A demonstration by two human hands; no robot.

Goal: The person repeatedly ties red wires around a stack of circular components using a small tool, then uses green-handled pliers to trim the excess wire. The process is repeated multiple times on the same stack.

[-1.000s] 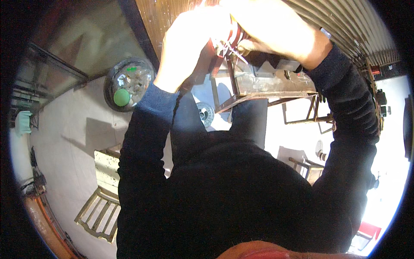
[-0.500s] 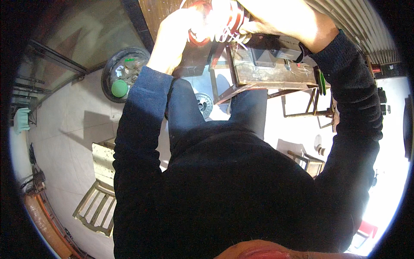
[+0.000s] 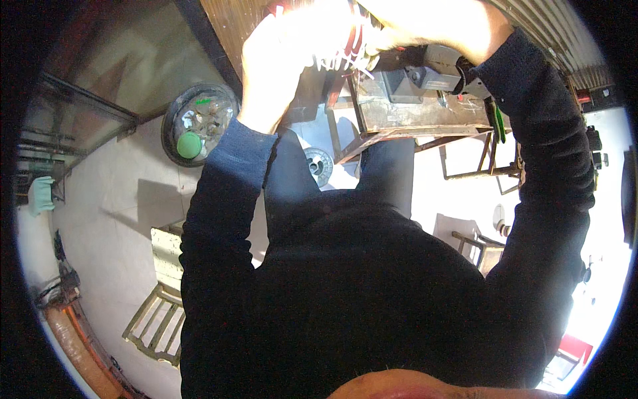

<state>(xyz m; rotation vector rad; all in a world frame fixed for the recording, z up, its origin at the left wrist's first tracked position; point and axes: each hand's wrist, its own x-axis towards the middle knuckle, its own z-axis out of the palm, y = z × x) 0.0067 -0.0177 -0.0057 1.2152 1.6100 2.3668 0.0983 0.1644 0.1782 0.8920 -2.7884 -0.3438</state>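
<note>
At the top of the view, strong glare washes out both hands and what they hold. A bundle of red and white strands [image 3: 354,41] is between them, with loose white ends hanging from its lower edge. My left hand [image 3: 276,63] closes against the bundle's left side, its fingertips lost in the glare. On the other side, my right hand [image 3: 409,26] grips the bundle's right edge with bent fingers. The bundle's exact kind cannot be made out.
A worn wooden bench [image 3: 425,116] carries a grey device [image 3: 432,76] just below my right forearm. On the floor at left stands a dark round basin [image 3: 174,136] with scraps and a green container [image 3: 189,145]. A grey spool [image 3: 319,166] lies between my legs; a slatted wooden chair [image 3: 156,322] is at lower left.
The red ring seen beside my left hand before is now mostly hidden or lost in glare. My left hand has shifted slightly, still at the bundle, and the whole view has moved a little.
</note>
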